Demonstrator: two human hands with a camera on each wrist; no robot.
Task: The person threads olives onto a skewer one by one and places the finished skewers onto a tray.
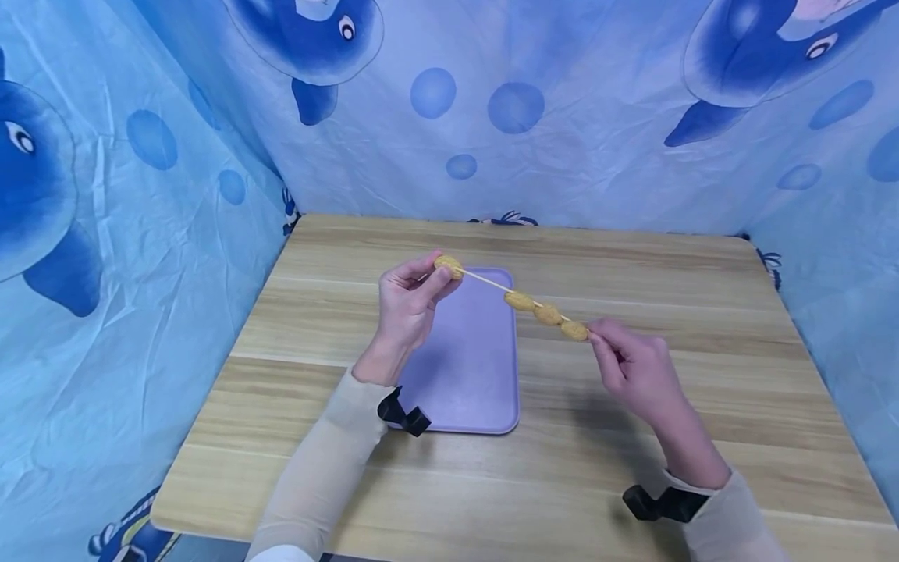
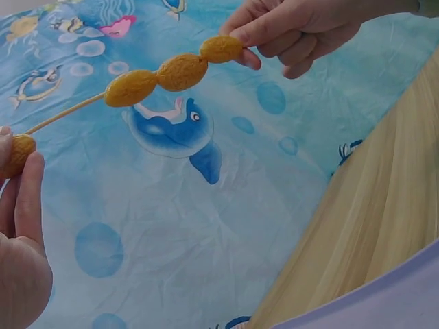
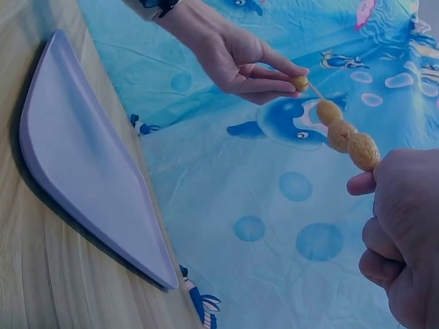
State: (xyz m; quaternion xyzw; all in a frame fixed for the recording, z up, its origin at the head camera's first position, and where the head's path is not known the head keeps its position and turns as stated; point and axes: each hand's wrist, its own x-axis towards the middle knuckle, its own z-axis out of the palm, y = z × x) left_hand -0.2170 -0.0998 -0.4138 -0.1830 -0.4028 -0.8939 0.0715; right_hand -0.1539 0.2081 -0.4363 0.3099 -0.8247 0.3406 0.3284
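Observation:
A thin wooden skewer stretches between my two hands above the table. My left hand pinches a wrinkled, tan oval piece at the skewer's far left end, thumb on one side and fingers on the other. Three similar pieces sit threaded side by side toward the right, the middle one touching its neighbours. Between them and the left-hand piece runs a bare length of stick. My right hand grips the skewer's right end, fingertips right against the last piece; that end is hidden by the fingers.
A purple rectangular tray lies on the wood-grain table, partly below the left forearm. Blue sea-themed cloth hangs behind the table and along both sides. Each wrist wears a black camera mount.

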